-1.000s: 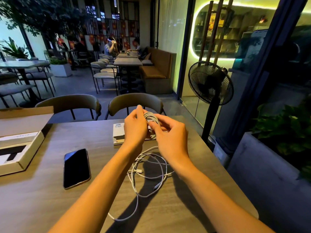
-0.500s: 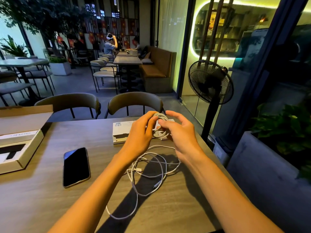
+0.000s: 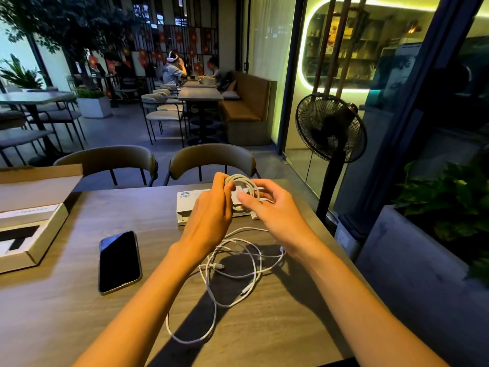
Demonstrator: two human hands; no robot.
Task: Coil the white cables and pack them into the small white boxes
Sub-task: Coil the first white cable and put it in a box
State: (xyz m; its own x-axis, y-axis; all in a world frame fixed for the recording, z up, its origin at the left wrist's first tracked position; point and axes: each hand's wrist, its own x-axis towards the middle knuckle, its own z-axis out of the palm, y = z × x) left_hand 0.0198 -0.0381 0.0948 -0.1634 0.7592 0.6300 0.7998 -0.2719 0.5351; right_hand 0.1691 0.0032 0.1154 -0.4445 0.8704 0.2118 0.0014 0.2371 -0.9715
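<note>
A small coil of white cable is held up above the far part of the wooden table. My left hand pinches the coil at its left side. My right hand is at the coil's right, fingers spread, forefinger and thumb on its loops. Behind and under my hands lie small white boxes, partly hidden. A loose tangle of white cable sprawls on the table between my forearms, with its connectors showing.
A black phone lies face up to the left. An open cardboard box sits at the table's left edge. Two chairs stand at the far side, a black standing fan to the right, a planter beyond the right edge.
My hands have moved a little to the right with the coil. My right hand has opened its fingers, and the coil's loops have spread wider.
</note>
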